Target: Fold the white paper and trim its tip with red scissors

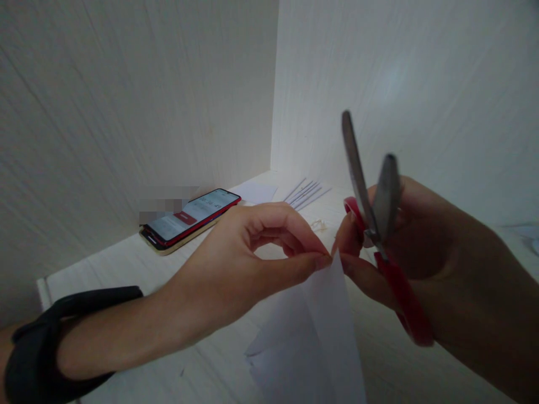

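Observation:
A white sheet of paper (311, 342) hangs down in the lower middle, creased lengthwise, its top corner pinched between the thumb and forefinger of my left hand (252, 258). Close against that corner are the thumb and forefinger of my right hand (425, 235). Red-handled scissors (370, 224) sit in the right hand with their blades apart and pointing up, away from the paper. Whether the right fingertips also grip the paper is hard to make out.
A phone (193, 216) with a lit screen lies on a second, yellowish-edged item at the left. Several thin paper sticks (307, 193), a flat piece of paper (257, 192) and small pale scraps (319, 225) rest toward the corner, where two pale walls (168, 112) meet.

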Demonstrator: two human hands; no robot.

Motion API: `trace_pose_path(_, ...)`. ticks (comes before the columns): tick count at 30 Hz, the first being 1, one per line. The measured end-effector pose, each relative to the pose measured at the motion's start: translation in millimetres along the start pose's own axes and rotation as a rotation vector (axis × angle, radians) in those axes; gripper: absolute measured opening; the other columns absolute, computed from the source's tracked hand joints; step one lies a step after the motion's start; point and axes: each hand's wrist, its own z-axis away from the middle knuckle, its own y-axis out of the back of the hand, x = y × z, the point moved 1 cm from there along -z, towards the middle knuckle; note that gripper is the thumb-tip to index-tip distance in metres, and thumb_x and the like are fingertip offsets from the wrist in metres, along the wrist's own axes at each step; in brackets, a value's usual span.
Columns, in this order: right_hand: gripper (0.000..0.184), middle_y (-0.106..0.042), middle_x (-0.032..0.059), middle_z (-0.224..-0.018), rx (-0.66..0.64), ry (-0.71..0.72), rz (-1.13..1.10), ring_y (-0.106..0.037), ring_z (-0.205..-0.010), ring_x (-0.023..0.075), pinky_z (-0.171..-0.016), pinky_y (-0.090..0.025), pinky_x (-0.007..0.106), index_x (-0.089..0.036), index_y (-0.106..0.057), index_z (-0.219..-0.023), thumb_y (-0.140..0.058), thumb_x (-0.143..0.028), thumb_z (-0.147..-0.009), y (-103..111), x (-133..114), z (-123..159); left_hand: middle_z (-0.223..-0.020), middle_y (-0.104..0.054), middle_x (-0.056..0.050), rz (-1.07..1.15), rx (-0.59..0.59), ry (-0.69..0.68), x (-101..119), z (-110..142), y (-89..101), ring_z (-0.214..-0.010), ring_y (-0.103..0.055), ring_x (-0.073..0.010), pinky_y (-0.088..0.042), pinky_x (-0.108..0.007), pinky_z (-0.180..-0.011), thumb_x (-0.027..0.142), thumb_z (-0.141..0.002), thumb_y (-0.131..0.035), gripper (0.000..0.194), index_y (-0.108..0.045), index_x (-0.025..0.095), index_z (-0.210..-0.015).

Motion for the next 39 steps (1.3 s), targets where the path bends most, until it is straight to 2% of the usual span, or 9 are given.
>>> trace_pose_path(5,0.028,-0.063,-0.0059,-0.074,-0.008,-0.012,-0.042,-0.061,-0.062,0.0077,-0.05,-0.05,0.008,-0.021,-0.054,-0.079,-0.069,-0.005,-0.061,0.2,-2.2,0.5,-0.081,-0.069,0.006,-0.017,-0.016,-0.046,-2.3,0.9,0.0,-0.077,-0.063,-0.0079,-0.051,-0.017,-0.076,0.025,-0.08,-0.067,0.003,-0.068,0.023,-0.078)
trace_pose_path(12,0.027,-0.063,-0.0058,-0.074,0.007,-0.038,-0.03,-0.062,-0.062,0.0078,-0.05,-0.05,0.007,-0.022,-0.055,-0.079,-0.067,-0.004,-0.061,0.7,-3.7,-0.7,-0.085,-0.068,0.005,-0.023,-0.018,-0.061,-1.0,1.3,-0.3,-0.081,-0.062,-0.0105,-0.052,-0.022,-0.082,0.022,-0.079,-0.067,0.002,-0.067,0.023,-0.078)
trace_pose_path(15,0.027,-0.062,-0.0057,-0.072,0.024,-0.026,-0.043,-0.06,-0.057,0.0084,-0.045,-0.049,0.008,-0.021,-0.054,-0.075,-0.07,-0.007,-0.057,-1.2,-4.0,-2.0,-0.082,-0.067,0.004,-0.027,-0.007,-0.064,1.4,1.9,-0.5,-0.079,-0.061,-0.0109,-0.052,-0.023,-0.081,0.021,-0.078,-0.068,0.004,-0.066,0.022,-0.075)
trace_pose_path(20,0.03,-0.061,-0.0071,-0.077,-0.006,-0.054,0.01,-0.061,-0.066,0.0065,-0.054,-0.052,0.007,-0.022,-0.05,-0.079,-0.072,-0.008,-0.064,-1.6,-6.9,-0.8,-0.083,-0.068,0.006,-0.051,0.001,-0.089,3.5,2.6,-1.5,-0.079,-0.061,-0.0093,-0.052,-0.02,-0.08,0.02,-0.08,-0.067,0.003,-0.067,0.022,-0.078)
trace_pose_path(25,0.03,-0.06,-0.0063,-0.075,-0.011,-0.06,0.036,-0.059,-0.062,0.0068,-0.051,-0.05,0.008,-0.021,-0.05,-0.079,-0.076,-0.014,-0.065,-0.5,-6.2,-0.5,-0.082,-0.068,0.007,-0.124,0.017,-0.096,0.1,3.5,-1.1,-0.077,-0.062,-0.0087,-0.052,-0.018,-0.078,0.02,-0.079,-0.067,0.004,-0.067,0.023,-0.077)
trace_pose_path(29,0.03,-0.062,-0.0067,-0.075,-0.031,-0.071,-0.017,-0.06,-0.063,0.006,-0.051,-0.049,0.006,-0.022,-0.052,-0.079,-0.076,-0.01,-0.065,-1.7,-6.0,-1.7,-0.079,-0.068,0.008,-0.157,0.029,-0.099,-0.9,3.1,-0.4,-0.075,-0.063,-0.0086,-0.052,-0.018,-0.076,0.022,-0.079,-0.067,0.003,-0.068,0.024,-0.077)
trace_pose_path(35,0.026,-0.063,-0.0075,-0.072,-0.053,-0.071,-0.022,-0.05,-0.046,0.0021,-0.059,-0.054,0.013,-0.022,-0.055,-0.079,-0.074,-0.009,-0.068,0.4,-6.8,1.7,-0.079,-0.069,0.007,-0.152,0.024,-0.106,2.0,1.6,-1.2,-0.073,-0.063,-0.0085,-0.053,-0.017,-0.073,0.017,-0.077,-0.067,0.004,-0.067,0.021,-0.076)
trace_pose_path(39,0.028,-0.063,-0.0078,-0.077,-0.038,-0.071,-0.046,-0.06,-0.062,0.0051,-0.054,-0.05,0.006,-0.023,-0.054,-0.079,-0.072,-0.006,-0.066,-0.1,-6.4,1.3,-0.08,-0.068,0.006,-0.143,0.015,-0.124,2.9,0.8,-1.9,-0.074,-0.062,-0.0089,-0.053,-0.019,-0.076,0.014,-0.076,-0.066,0.006,-0.067,0.021,-0.076)
